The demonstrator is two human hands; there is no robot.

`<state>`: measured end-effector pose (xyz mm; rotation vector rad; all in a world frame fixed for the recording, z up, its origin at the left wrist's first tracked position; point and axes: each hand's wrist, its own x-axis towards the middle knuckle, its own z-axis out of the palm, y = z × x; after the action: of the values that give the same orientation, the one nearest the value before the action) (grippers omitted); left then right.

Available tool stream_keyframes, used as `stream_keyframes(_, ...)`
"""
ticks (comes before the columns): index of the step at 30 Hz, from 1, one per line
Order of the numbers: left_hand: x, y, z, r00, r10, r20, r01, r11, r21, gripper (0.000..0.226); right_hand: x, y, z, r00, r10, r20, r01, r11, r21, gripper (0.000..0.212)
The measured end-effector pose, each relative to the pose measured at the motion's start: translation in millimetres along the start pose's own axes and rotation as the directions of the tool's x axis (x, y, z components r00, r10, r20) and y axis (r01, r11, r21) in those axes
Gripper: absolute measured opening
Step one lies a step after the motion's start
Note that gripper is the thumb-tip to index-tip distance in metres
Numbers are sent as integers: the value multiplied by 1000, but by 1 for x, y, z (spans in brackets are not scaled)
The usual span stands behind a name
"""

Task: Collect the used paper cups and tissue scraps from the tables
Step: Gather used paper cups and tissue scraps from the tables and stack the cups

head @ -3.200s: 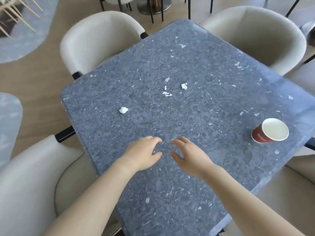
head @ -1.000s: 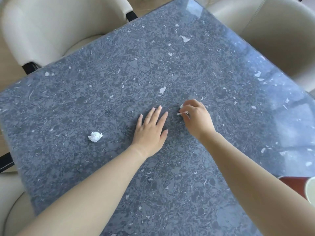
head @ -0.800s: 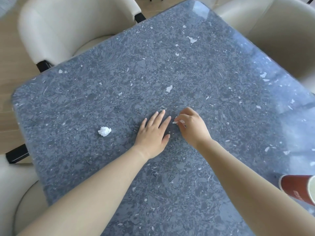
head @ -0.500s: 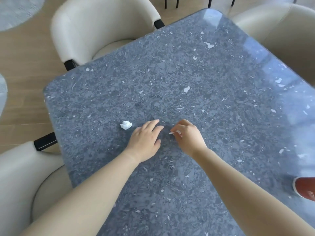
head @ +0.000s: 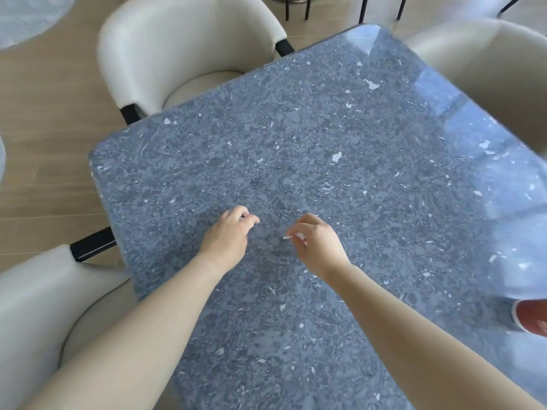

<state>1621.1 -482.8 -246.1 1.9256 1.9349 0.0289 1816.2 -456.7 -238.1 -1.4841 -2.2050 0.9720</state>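
Head view: a blue-grey speckled desk (head: 325,113) with cream chairs (head: 183,48) round it.

The right hand (head: 318,241) is over the middle of the desk. Thumb and forefinger pinch a thin white tissue strip (head: 291,236), which sticks out to the left, clear of the surface.

The left hand (head: 228,238) is just beside it, fingers curled tight against the thumb. A speck of white shows at the fingertips, judged to be a small tissue wad (head: 243,216), mostly hidden.

A red paper cup (head: 532,319) sits at the right edge of view, well apart from both hands and partly cut off.

Step in hand: lifting scraps off the desk. To do it well, hold both pinches firm, since light paper slips easily, then pass one scrap across so a hand is free for the cup. The desk's own white flecks look like paper — each doubtful one is better checked by touch than by eye. The cup is probably light and easy to tip, so grip it round the wall.
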Motion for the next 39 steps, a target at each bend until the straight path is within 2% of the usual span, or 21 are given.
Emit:
stream_keyframes(6, -9, 40, -5, 997, 63, 44, -62, 998, -20, 36, -41, 11, -24, 995, 70, -76, -69, 998, 12, 14)
stream_keyframes(13, -32, 137, -19, 960, 273, 66, -272, 962, -27, 31, -126, 37, -75, 950, 196, -242, -185, 980, 70, 11)
stream_keyframes(23, -51, 310, 0, 812, 570, 122, -565, 821, -77, 26, -243, 87, -167, 813, 290, -504, -283, 955, 92, 12)
stream_keyframes(31, -46, 412, 15, 734, 671, 99, -664, 741, -96, 29, -283, 136, -218, 628, 422, -653, -395, 897, 199, 13)
stream_keyframes(34, -39, 433, 24, 737, 669, 99, -661, 744, -98, 34, -283, 153, -225, 617, 444, -650, -402, 888, 224, 15)
stream_keyframes(39, -27, 440, 44, 741, 653, 159, -656, 754, -37, 42, -278, 172, -224, 664, 452, -596, -377, 890, 255, 24)
